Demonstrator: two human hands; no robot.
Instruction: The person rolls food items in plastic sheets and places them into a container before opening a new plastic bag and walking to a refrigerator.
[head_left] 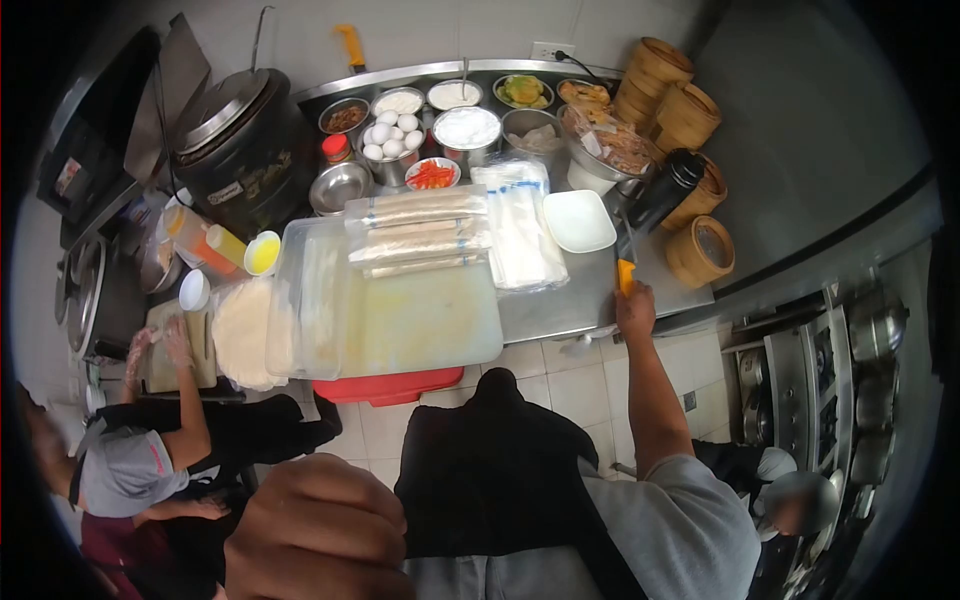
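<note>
And there's the knife [626,271], right of centre in the frame! A bright yellow-orange handle, easy to pick out from here, and the right hand [636,308] has its fingers wrapped round the lower end. The grey blade runs up the frame from that handle, away from the person, lying in the narrow stretch between the white square dish [580,221] on its left and the black flask [670,190] on its right. It's over the steel counter [545,314], handle end toward the near edge. Whether the blade touches the metal, I can't tell; its far end is hard to make out.
</note>
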